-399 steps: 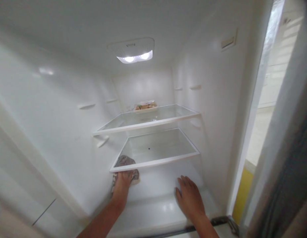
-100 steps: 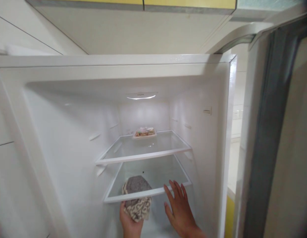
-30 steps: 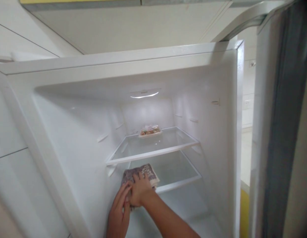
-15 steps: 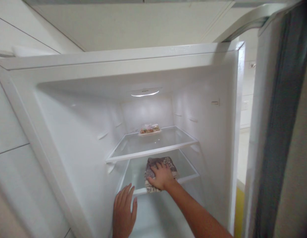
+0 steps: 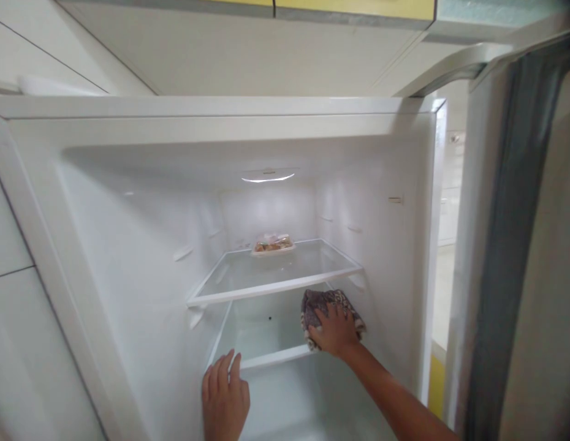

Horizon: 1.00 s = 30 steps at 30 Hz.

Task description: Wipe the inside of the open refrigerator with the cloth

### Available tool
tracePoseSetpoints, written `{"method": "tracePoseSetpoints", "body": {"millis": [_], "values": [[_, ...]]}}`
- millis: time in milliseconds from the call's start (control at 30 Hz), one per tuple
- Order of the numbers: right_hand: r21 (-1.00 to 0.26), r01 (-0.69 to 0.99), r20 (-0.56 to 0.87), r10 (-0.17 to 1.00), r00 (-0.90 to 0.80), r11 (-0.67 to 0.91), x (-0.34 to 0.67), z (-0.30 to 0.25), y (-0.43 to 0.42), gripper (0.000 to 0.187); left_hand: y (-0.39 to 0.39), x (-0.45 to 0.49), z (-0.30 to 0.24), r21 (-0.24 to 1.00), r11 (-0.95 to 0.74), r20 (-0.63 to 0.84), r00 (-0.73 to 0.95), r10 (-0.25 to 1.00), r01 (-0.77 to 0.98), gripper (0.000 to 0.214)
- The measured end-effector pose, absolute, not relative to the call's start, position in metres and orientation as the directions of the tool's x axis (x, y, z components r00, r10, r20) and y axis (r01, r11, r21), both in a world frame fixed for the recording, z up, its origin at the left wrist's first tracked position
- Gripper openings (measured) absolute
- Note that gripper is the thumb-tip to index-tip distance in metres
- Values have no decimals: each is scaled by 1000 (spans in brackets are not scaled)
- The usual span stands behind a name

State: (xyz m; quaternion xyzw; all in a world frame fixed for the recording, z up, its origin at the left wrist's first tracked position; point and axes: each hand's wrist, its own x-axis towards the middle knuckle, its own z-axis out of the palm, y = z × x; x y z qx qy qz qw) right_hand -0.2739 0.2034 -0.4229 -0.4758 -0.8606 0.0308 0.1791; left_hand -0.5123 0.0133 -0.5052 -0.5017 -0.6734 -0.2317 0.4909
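My right hand presses a folded brown-and-cream patterned cloth onto the second glass shelf of an opened fridge, at that shelf's right side. Its fingers are spread over the cloth and curve onto it. Lower left, my left hand is raised by the front left corner of the same shelf. Nothing is in it, and its fingers are slightly bent and apart. Whether its fingertips touch the shelf edge I cannot tell.
Above is the upper glass shelf, with a wrapped food tray at its back. The fridge door stands open on the right. A tiled wall is on the left, and a cabinet hangs overhead.
My right hand has slid the cloth to the right along the second shelf. My left hand stays near the shelf's left corner, its thumb now closer in. The view has shifted slightly.
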Motion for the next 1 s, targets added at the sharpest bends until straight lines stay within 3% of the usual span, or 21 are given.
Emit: {"method": "tracePoseSetpoints", "body": {"millis": [367, 567, 800, 1000], "values": [[-244, 771, 208, 808, -551, 588, -353, -405, 273, 61, 28, -516, -520, -190, 463, 942, 29, 333, 866, 41], [-275, 615, 191, 669, -718, 738, -434, -399, 232, 67, 31, -515, -514, -240, 491, 955, 111, 276, 837, 32], [-262, 391, 218, 449, -867, 882, -514, -386, 173, 69, 29, -514, -516, -257, 468, 943, 114, 312, 846, 33], [-287, 374, 270, 449, -852, 882, -503, -389, 193, 65, 26, -515, -516, -267, 477, 939, 115, 324, 837, 35]]}}
